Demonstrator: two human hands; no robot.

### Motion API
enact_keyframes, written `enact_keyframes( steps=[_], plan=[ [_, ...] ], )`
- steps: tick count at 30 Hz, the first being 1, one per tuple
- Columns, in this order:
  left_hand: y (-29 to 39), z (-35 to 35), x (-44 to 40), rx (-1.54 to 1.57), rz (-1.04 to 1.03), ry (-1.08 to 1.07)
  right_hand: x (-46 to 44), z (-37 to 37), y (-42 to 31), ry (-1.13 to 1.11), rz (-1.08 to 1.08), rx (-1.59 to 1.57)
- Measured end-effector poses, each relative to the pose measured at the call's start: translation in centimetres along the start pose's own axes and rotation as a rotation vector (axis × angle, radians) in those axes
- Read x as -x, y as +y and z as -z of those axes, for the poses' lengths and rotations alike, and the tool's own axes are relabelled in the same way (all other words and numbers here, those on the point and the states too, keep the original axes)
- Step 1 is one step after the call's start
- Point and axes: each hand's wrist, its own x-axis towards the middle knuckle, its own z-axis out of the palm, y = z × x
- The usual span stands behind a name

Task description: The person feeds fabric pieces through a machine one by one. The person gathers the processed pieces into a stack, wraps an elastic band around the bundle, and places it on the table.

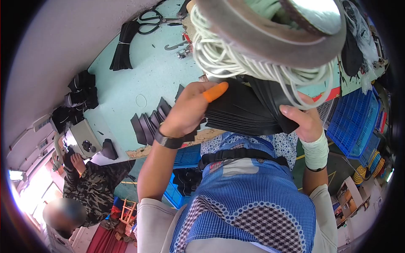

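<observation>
A fanned stack of thin, black, flexible pieces (240,105), perhaps leather or rubber, lies before me above the table's front edge. My left hand (188,107) is closed at its left end, an orange finger cover pressing against the top piece. Its other fingers are partly hidden. On the right end, my right hand (306,122) grips the stack with the thumb on top and the fingers out of sight behind. A bundle of white cord (240,55) hangs just over the stack, below a large rounded grey machine part (270,38).
On the pale table (156,63) are black scissors (154,22), a tied black bundle (124,44) and several black piles (152,120). Blue crates (354,122) stand at the right. A co-worker in a camouflage jacket (93,189) works at a sewing machine (82,139) on the left.
</observation>
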Motion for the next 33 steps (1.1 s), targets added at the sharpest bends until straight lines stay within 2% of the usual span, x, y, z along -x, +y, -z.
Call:
enact_keyframes(
  steps=[1,4,8,10,12,14,16,18,20,22,23,24,27,29,32,33],
  plan=[
    [1.2,-0.1,0.7,0.217,0.083,-0.032,-0.1,0.0,-0.1,0.000,-0.024,0.061],
    [-0.7,1.5,-0.2,0.239,0.082,-0.090,-0.2,-0.1,0.2,-0.010,0.000,0.052],
    [-1.1,0.7,-0.7,-0.121,0.043,-0.030,0.2,0.2,-0.1,0.028,0.031,0.029],
    [-0.4,0.4,-0.3,0.167,0.111,0.002,0.3,-0.1,-0.3,0.058,0.041,0.000],
    [0.6,0.4,0.1,0.369,0.193,0.015,0.0,0.0,-0.2,0.031,0.030,0.130],
    [-1.4,2.5,-0.7,0.050,0.146,-0.093,0.1,0.1,0.1,0.026,0.027,0.101],
    [-1.6,1.9,-1.1,0.001,0.072,-0.158,0.4,0.3,0.1,0.042,0.053,0.061],
    [-1.0,0.3,-1.0,0.026,0.065,-0.084,0.5,0.2,-0.2,0.031,0.068,0.049],
    [0.7,-0.1,0.2,0.075,0.100,-0.045,0.7,0.3,-0.1,0.037,0.078,0.039],
    [2.0,0.0,1.1,0.411,0.124,-0.101,0.3,0.1,0.2,-0.001,0.069,0.067],
    [1.1,1.0,0.4,0.215,0.118,-0.131,0.2,0.1,0.2,-0.012,0.043,0.103],
    [0.7,1.0,-0.1,0.218,0.113,-0.124,0.2,-0.1,0.2,-0.020,0.045,0.107],
    [-0.6,0.6,-1.0,-0.133,0.015,-0.047,0.9,-0.6,-0.3,0.059,0.076,0.066],
    [-0.9,1.1,-0.6,-0.059,0.049,-0.022,0.9,-0.8,-0.1,0.057,0.091,0.048],
    [2.0,-0.7,0.6,0.427,0.193,0.096,0.7,-0.6,0.5,0.067,0.099,0.049],
    [1.8,0.5,-0.1,0.113,0.231,-0.020,0.6,-0.3,1.1,0.074,0.080,0.038]
  ],
)
